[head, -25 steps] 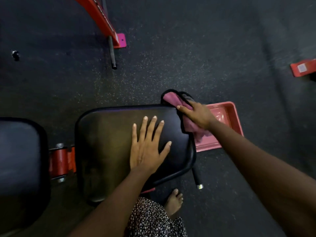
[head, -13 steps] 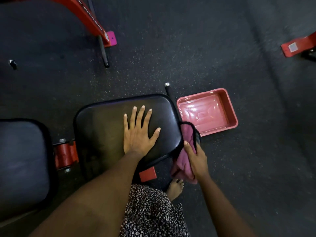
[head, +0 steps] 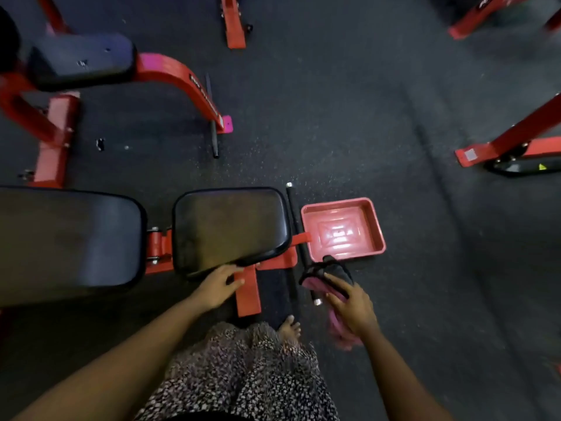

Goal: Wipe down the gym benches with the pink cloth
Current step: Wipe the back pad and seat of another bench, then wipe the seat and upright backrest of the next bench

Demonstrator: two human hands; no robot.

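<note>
The black seat pad (head: pixel 230 226) of a red-framed gym bench lies in front of me, with its longer back pad (head: pixel 66 238) to the left. My left hand (head: pixel 219 285) rests at the near edge of the seat pad, fingers curled under it. My right hand (head: pixel 353 305) holds the pink cloth (head: pixel 340 329) off the bench's right end, above the floor. The cloth hangs below my hand, and part of it drapes over the black crossbar (head: pixel 299 238) at the bench's foot.
A red plastic tray (head: pixel 375 226) sits on the dark rubber floor just right of the bench. Another red bench with a black pad (head: pixel 82 60) stands at the far left. Red frame legs (head: pixel 513 138) stand at the right. My bare foot (head: pixel 290 328) is below the bench.
My left hand slid off the top of the seat pad to its near edge. My right hand carried the cloth down and right, away from the pad. The view pulled back.
</note>
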